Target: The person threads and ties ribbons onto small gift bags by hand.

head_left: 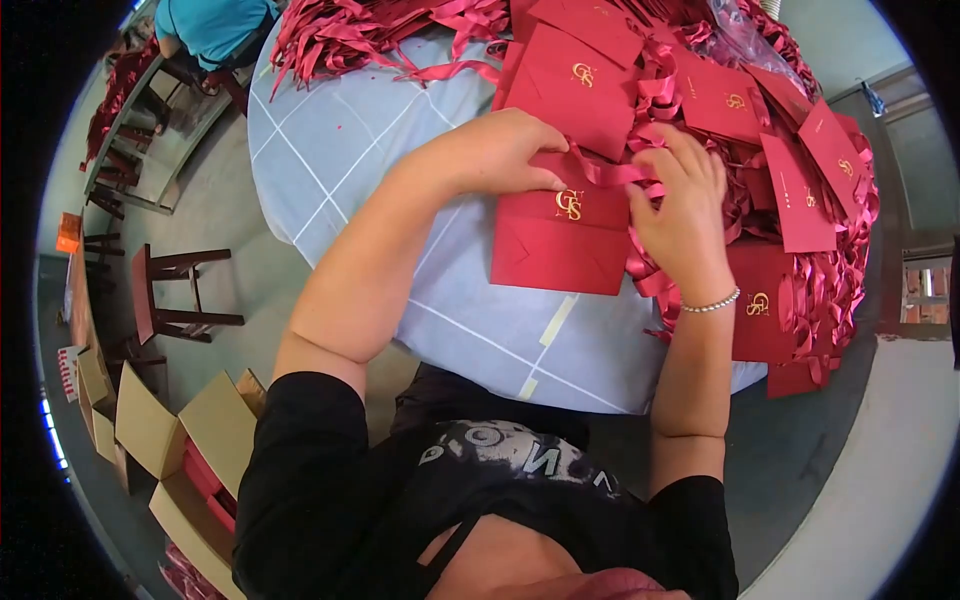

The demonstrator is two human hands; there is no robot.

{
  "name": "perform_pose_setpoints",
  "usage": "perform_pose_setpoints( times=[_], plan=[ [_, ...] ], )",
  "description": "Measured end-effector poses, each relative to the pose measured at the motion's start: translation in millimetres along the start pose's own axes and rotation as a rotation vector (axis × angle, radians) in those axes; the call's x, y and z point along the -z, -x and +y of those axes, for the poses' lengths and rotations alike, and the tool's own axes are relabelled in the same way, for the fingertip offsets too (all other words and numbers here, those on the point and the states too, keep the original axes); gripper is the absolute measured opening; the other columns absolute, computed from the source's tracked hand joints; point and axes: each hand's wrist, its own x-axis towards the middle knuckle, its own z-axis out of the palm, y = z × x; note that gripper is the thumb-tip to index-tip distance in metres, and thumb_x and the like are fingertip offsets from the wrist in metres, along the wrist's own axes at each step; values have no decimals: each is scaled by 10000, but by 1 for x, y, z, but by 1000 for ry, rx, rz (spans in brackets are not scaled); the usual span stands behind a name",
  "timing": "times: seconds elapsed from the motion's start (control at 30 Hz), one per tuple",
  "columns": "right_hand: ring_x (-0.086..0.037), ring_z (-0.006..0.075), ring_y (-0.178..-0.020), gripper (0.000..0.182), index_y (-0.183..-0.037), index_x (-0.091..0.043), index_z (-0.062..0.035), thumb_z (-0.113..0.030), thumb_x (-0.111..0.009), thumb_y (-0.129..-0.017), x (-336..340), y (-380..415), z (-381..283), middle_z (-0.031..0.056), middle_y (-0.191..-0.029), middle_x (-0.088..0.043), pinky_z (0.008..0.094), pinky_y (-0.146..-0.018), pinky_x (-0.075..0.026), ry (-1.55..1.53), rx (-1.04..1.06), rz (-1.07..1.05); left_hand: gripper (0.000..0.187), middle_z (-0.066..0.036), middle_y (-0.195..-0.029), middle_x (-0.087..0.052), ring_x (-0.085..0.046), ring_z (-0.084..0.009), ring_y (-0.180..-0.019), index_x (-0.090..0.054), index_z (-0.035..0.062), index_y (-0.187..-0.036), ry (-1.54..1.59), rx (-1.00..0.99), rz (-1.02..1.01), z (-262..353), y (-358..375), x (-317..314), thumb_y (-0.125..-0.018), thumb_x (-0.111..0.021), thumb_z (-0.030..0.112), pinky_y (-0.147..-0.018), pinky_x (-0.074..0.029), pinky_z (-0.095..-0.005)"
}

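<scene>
A red paper bag (555, 250) with a gold monogram lies flat at the near edge of the round table. A shiny red ribbon (603, 176) runs across its top. My left hand (508, 150) is at the bag's upper left, its fingers curled at one end of the ribbon and its thumb resting by the monogram. My right hand (685, 200), with a beaded bracelet at the wrist, pinches the ribbon's other side between thumb and fingers. Just beyond my hands lies another red bag (575, 90) with the same gold print.
Loose red ribbons (375, 35) are heaped at the far left of the checked blue tablecloth (340, 150). More red bags (800, 190) and ribbons pile up on the right. An open cardboard box (190, 440) and a wooden stool (185, 290) stand at left. A person in blue (210, 30) sits beyond.
</scene>
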Motion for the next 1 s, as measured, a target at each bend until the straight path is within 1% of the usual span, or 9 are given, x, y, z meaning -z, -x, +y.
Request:
perform_pose_setpoints(
  times=[0.1, 0.2, 0.37, 0.5, 0.57, 0.77, 0.87, 0.9, 1.0],
  plan=[
    [-601, 344, -1059, 355, -1079, -628, -13, -179, -772, -801, -29, 0, -11, 145, -1099, -660, 464, -961, -428, -219, 45, 39, 485, -243, -1085, -691, -662, -380, -1013, -666, -52, -1156, -6, -40, 25, -4, -1, -3, -795, -785, 250, -887, -515, -408],
    [-613, 349, -1007, 365, -1095, -626, -10, -175, -769, -802, -44, -2, -17, 144, -1071, -671, 459, -931, -439, -245, -36, 1, 491, -245, -1064, -692, -663, -387, -994, -670, -47, -1146, 26, -69, 29, -4, -1, -2, -776, -794, 250, -871, -521, -416],
    [-619, 403, -901, 278, -1161, -651, 2, 0, -616, -884, -53, -5, -10, 194, -948, -681, 458, -856, -480, -466, 5, 32, 485, -244, -1000, -692, -676, -387, -938, -669, -48, -1108, 73, -167, 24, -5, -4, -4, -753, -813, 250, -836, -530, -431],
    [-667, 339, -897, 289, -1141, -682, 4, 89, -547, -900, -43, -8, -11, 190, -981, -686, 388, -772, -539, -493, -84, 164, 507, -238, -1043, -692, -664, -391, -983, -675, -32, -1119, 100, -146, 55, -4, 0, -3, -722, -839, 238, -865, -527, -430],
    [-659, 243, -795, 236, -1064, -692, 6, 99, -555, -896, -35, -8, -11, 133, -916, -665, 328, -692, -530, -619, -153, 169, 514, -228, -1032, -696, -667, -384, -985, -682, -23, -1107, 57, -114, 63, -2, -1, -4, -705, -846, 251, -866, -529, -433],
    [-638, 205, -712, 124, -981, -679, -1, 27, -679, -861, -22, -1, -30, 112, -863, -660, 311, -598, -489, -704, -233, -67, 531, -221, -1056, -697, -664, -380, -1004, -689, -14, -1112, 84, -36, 9, 2, -3, -4, -687, -846, 264, -889, -522, -436],
    [-640, 214, -721, 126, -963, -678, -3, 20, -705, -842, -34, 2, -30, 116, -845, -657, 324, -618, -495, -670, -244, 24, 532, -209, -1048, -705, -669, -376, -997, -699, -6, -1104, 110, -68, 41, 0, -4, -6, -673, -849, 267, -882, -528, -432],
    [-655, 271, -747, 105, -942, -675, -4, 7, -704, -842, -33, 0, -30, 140, -860, -661, 354, -653, -507, -671, -240, -2, 535, -208, -1034, -708, -672, -377, -983, -705, -5, -1087, 124, -73, 53, -1, -5, -7, -659, -852, 279, -873, -532, -432],
    [-658, 339, -785, 116, -964, -671, -4, -12, -695, -852, -33, 1, -24, 161, -877, -662, 396, -686, -513, -563, -137, -26, 531, -205, -1014, -713, -676, -378, -964, -713, -2, -1065, 135, -78, 73, -4, -7, -9, -641, -855, 286, -861, -535, -434]
  ],
)
